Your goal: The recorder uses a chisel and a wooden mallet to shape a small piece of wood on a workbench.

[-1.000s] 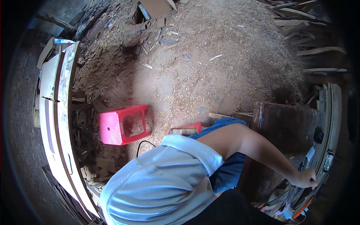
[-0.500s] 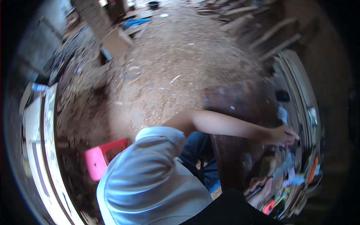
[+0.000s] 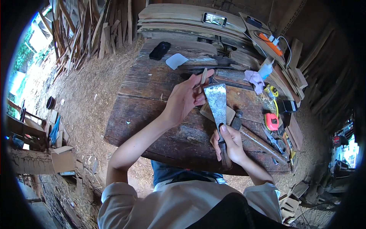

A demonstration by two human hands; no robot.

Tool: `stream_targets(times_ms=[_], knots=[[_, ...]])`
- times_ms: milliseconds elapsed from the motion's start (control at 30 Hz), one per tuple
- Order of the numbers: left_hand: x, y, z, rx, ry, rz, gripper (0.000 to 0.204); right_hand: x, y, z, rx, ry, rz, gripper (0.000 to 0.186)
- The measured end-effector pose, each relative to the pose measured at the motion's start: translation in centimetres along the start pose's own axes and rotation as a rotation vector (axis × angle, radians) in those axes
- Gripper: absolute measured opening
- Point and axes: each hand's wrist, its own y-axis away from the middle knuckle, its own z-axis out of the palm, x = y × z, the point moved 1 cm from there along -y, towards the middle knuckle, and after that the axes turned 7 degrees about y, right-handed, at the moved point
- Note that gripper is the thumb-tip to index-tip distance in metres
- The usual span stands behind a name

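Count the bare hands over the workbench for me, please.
2. The left hand is over the middle of the workbench, holding a small pale strip; the right hand, nearer the body, grips a wide-bladed tool. Neither is hidden.

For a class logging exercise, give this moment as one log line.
left grip: holding pale strip | right grip: holding bladed tool | hammer: on bench

A broad-bladed scraper (image 3: 216,101) with mottled grey metal flaring from a narrow neck to a wide, straight edge is held in the right hand (image 3: 230,143) above the desk (image 3: 143,86), blade pointing away from the person, while a short, pale, narrow strip (image 3: 204,76) stands near-upright at the left hand's (image 3: 183,97) fingers.
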Motion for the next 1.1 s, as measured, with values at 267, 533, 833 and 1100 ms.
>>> stream_targets(times_ms=[267,533,833,1100], knots=[[-0.4,1.9,1.2,-0.159,-0.147,0.045,0.054,0.3,0.1,0.5,0.009,-0.002,-0.064,0.042],[0.6,1.8,1.4,-0.151,-0.506,0.05,0.053,0.5,0.2,0.1,-0.023,0.053,-0.056,0.041],[-0.4,2.3,-0.2,-0.142,-0.263,-0.034,0.051,0.5,0.2,0.4,0.011,0.055,-0.084,0.038],[-1.1,2.3,0.5,-0.182,-0.329,0.153,0.039,0.8,0.3,0.7,0.097,-0.031,-0.067,0.04]])
